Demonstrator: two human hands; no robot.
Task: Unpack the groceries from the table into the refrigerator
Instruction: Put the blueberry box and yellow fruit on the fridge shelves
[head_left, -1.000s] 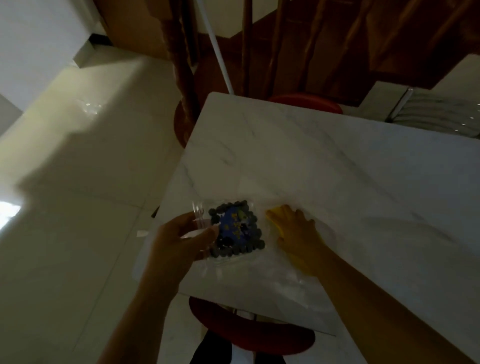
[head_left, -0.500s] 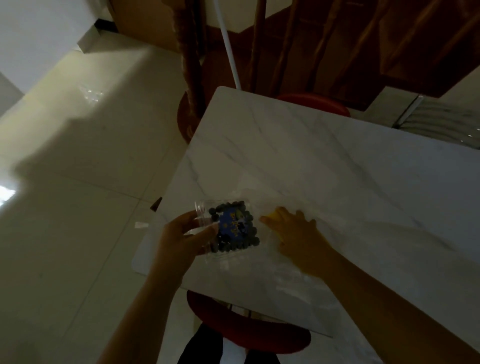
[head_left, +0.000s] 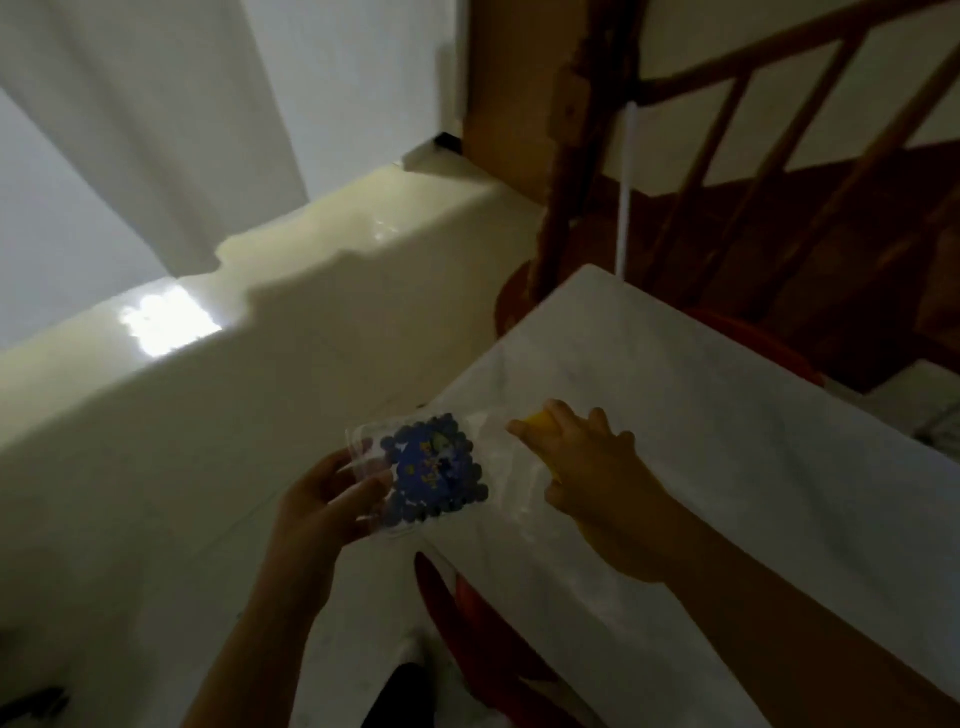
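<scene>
My left hand (head_left: 324, 506) grips a clear plastic box of blueberries (head_left: 431, 475) with a blue label, held just off the near left corner of the white marble table (head_left: 727, 415). My right hand (head_left: 597, 467) lies on the table beside the box, fingers closed over a small yellow item (head_left: 535, 420) that is mostly hidden. A thin clear plastic bag (head_left: 498, 457) lies crumpled under and around that hand.
A red stool (head_left: 467, 608) stands under the table's near edge, another red seat (head_left: 753, 338) at the far side. Wooden stair railing (head_left: 727, 156) rises behind the table. Glossy pale floor (head_left: 208, 415) spreads to the left, with white panels (head_left: 156, 104) beyond.
The view has swung left and up, showing more floor and wall. The blueberry box in my left hand has moved off the table corner; my right hand stays on the yellow item.
</scene>
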